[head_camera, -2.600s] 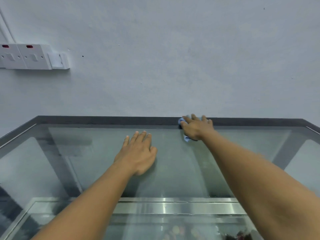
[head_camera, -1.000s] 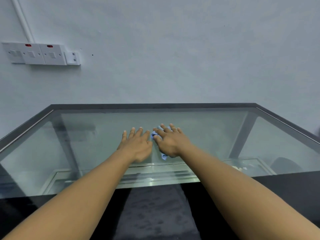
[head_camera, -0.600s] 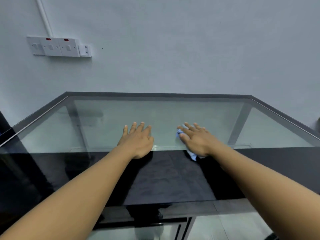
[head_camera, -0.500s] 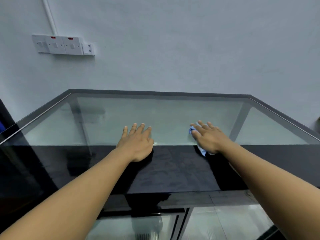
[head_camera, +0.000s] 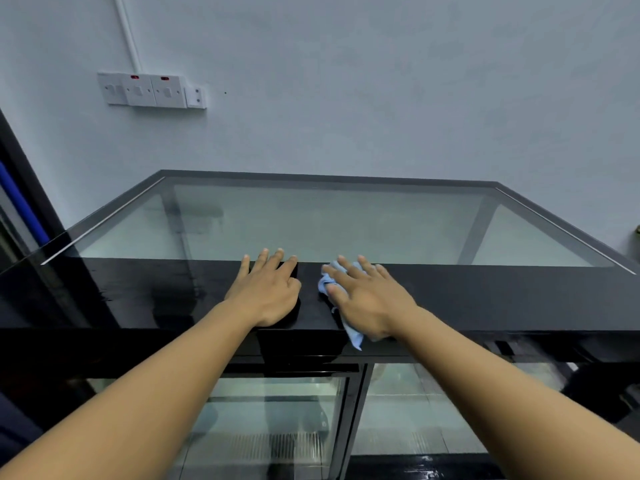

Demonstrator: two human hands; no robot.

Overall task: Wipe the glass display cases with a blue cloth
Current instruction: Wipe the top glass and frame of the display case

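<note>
Right hand (head_camera: 367, 299) slid back beside left hand (head_camera: 268, 292); flat on blue cloth (head_camera: 325, 284).

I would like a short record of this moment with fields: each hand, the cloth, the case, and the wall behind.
left hand: flat, fingers straight, resting on the dark front band of the display case
right hand: flat, fingers straight, pressing the blue cloth onto the same band
blue cloth: crumpled under the right hand, showing by its thumb and near its wrist
display case: glass top in a dark frame, glass doors below
wall: switch panel at upper left, white conduit rising from it
</note>
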